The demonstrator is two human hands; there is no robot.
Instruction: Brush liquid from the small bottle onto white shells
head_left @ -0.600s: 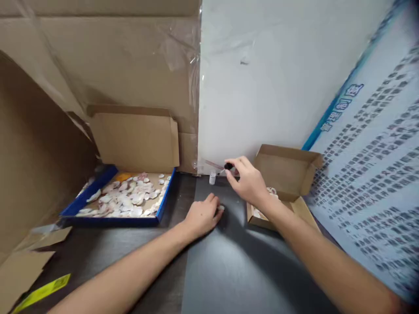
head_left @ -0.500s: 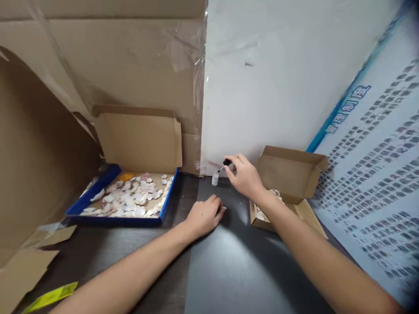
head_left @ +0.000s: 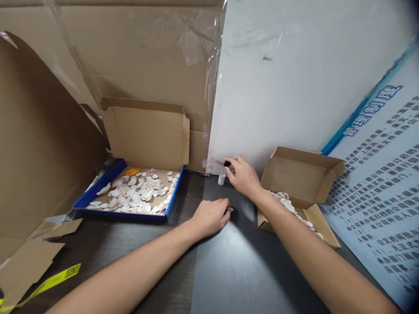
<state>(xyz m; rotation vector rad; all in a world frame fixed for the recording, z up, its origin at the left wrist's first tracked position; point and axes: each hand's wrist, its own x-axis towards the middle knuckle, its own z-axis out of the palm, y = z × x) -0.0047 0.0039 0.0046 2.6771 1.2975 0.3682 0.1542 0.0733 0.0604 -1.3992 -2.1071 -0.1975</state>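
My right hand (head_left: 242, 175) pinches a small black cap (head_left: 227, 164) just above a little clear bottle with a white label (head_left: 221, 178), which stands upright near the wall. Between cap and bottle a thin stem shows faintly. My left hand (head_left: 211, 217) rests on the dark table with its fingers curled round a small pale shell (head_left: 231, 209), whose edge peeks out at the fingertips. Most of that shell is hidden.
At the left a blue-edged tray (head_left: 121, 214) holds several shells, with a raised cardboard lid behind it. An open cardboard box (head_left: 327, 226) with shells sits at the right, partly behind my forearm. Cardboard scraps and a yellow strip (head_left: 54, 281) lie front left.
The camera view has shifted, so the trays and bottle sit differently in the picture. My right hand has brought the cap and its stem over the bottle's mouth. My left hand keeps its hold.
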